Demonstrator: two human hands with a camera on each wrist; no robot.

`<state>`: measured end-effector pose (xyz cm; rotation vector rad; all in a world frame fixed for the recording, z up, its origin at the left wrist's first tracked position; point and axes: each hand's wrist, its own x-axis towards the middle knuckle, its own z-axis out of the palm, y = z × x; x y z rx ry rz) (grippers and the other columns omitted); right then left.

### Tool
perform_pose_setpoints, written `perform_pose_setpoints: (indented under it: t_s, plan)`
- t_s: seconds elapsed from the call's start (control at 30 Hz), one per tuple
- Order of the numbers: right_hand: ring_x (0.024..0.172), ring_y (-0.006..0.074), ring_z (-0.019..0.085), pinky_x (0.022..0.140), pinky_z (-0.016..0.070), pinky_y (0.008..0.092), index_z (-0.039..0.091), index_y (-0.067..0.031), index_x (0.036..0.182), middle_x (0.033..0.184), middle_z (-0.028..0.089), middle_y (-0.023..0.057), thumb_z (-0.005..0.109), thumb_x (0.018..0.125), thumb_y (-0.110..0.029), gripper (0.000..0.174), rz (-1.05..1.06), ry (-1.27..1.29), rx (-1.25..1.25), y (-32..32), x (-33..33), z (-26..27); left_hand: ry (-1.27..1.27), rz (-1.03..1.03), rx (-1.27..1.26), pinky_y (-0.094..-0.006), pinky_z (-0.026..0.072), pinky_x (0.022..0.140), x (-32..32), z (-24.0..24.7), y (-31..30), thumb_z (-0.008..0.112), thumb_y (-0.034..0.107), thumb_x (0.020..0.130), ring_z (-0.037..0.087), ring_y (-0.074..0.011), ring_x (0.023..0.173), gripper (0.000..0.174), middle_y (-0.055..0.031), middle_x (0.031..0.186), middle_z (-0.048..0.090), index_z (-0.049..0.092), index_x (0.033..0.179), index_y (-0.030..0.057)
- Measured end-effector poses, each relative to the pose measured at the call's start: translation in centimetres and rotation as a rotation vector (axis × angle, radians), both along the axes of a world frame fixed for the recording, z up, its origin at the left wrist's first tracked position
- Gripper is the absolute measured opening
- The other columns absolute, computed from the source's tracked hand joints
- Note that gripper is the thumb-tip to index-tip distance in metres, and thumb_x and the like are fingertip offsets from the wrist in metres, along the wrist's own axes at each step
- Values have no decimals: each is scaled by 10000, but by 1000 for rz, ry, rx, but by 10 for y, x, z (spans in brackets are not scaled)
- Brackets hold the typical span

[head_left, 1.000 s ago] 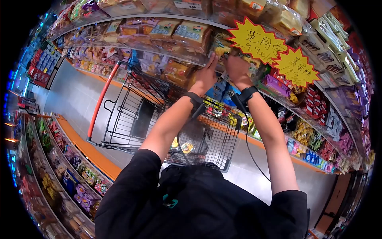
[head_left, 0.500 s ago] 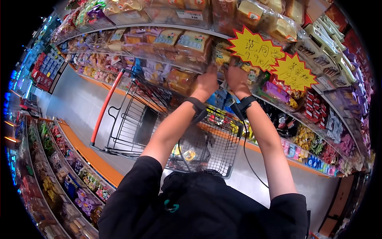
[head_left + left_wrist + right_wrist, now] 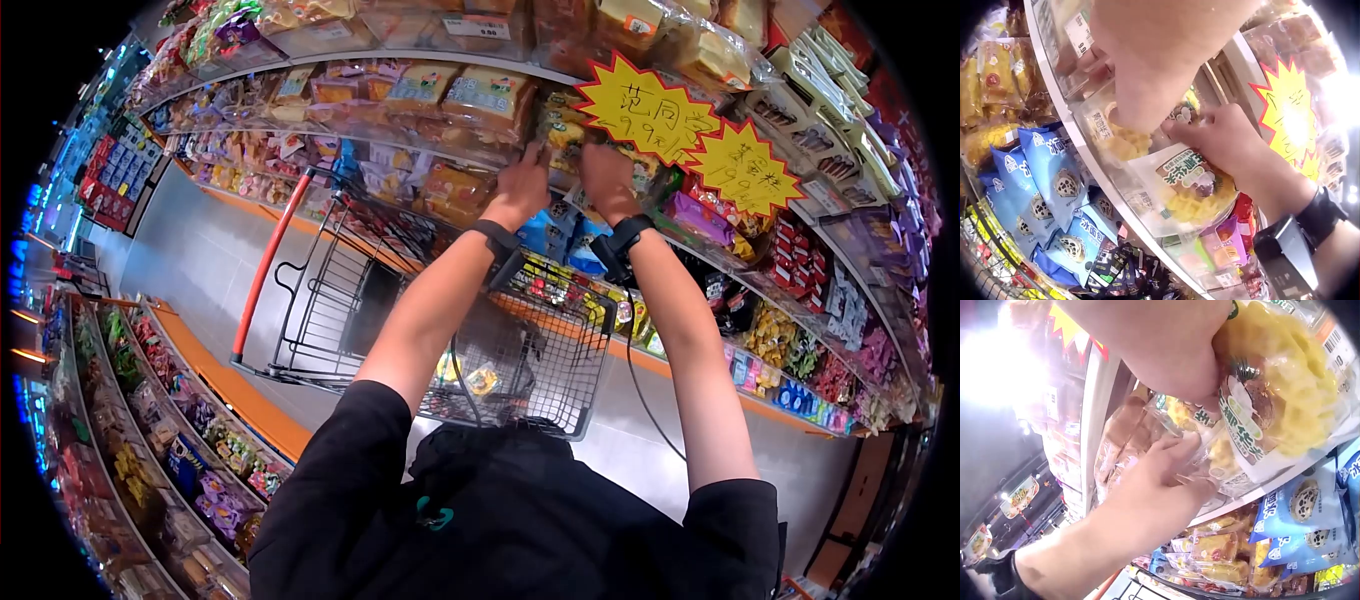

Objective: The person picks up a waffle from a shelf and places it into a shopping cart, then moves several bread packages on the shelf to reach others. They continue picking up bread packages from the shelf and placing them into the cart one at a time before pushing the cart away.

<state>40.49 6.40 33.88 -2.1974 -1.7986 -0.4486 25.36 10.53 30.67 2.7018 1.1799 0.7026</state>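
Both hands reach into a shelf bin of clear waffle packs with green lettering. In the head view, my left hand (image 3: 523,185) is at the bin's left side and my right hand (image 3: 607,180) is a little to its right. The right hand's curled fingers and thumb pinch the upper edge of one waffle pack (image 3: 1200,197), which stands tilted forward. That waffle pack (image 3: 1279,387) looms large in the right wrist view. Left thumb and forefinger pinch the clear wrapper of a neighbouring waffle pack (image 3: 1125,140); the fingertips are partly hidden.
Yellow starburst price signs (image 3: 648,108) hang right of the hands. Sliced bread loaves (image 3: 487,98) fill the bin at left. Blue snack bags (image 3: 1054,169) sit one shelf lower. A wire shopping cart (image 3: 560,375) with a red handle (image 3: 270,265) stands between body and shelf.
The left hand's forefinger, extended a second ago, is now bent down among the packs. My right hand has shifted slightly right, widening the gap between the hands.
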Motion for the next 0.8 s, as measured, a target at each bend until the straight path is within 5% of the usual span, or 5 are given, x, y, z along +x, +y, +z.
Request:
perform_pose_setpoints:
  t_s: [0.07, 0.17, 0.37, 0.8]
  plan:
    - [668, 344, 654, 574, 527, 440, 668, -34, 726, 719, 656, 175, 655, 806, -259, 240, -17, -39, 58, 6, -5, 0, -8, 0, 22, -460, 513, 814, -1, -5, 4, 606, 76, 714, 545, -387, 1077, 578, -129, 1342, 406, 469, 1275, 77]
    - [783, 308, 682, 653, 543, 398, 684, -56, 879, 834, 688, 153, 555, 808, -88, 151, 23, -65, -125, -5, -13, 19, -10, -23, -60, -467, 509, 802, -7, -10, 5, 582, 67, 732, 564, -388, 1049, 557, -118, 1367, 407, 449, 1273, 85]
    - [721, 333, 665, 594, 538, 421, 669, -35, 762, 721, 657, 165, 631, 799, -162, 138, 40, -61, -37, -3, -12, 11, -24, -10, -111, -478, 507, 784, -11, -13, 3, 564, 56, 748, 590, -377, 1009, 539, -107, 1439, 361, 435, 1270, 96]
    - [869, 333, 665, 731, 538, 416, 673, -21, 898, 900, 678, 192, 577, 788, -82, 158, 21, 71, -263, -8, -13, 23, -74, -44, -162, -468, 496, 814, -14, -4, -1, 619, 63, 674, 577, -390, 1008, 543, -144, 1332, 421, 494, 1201, 108]
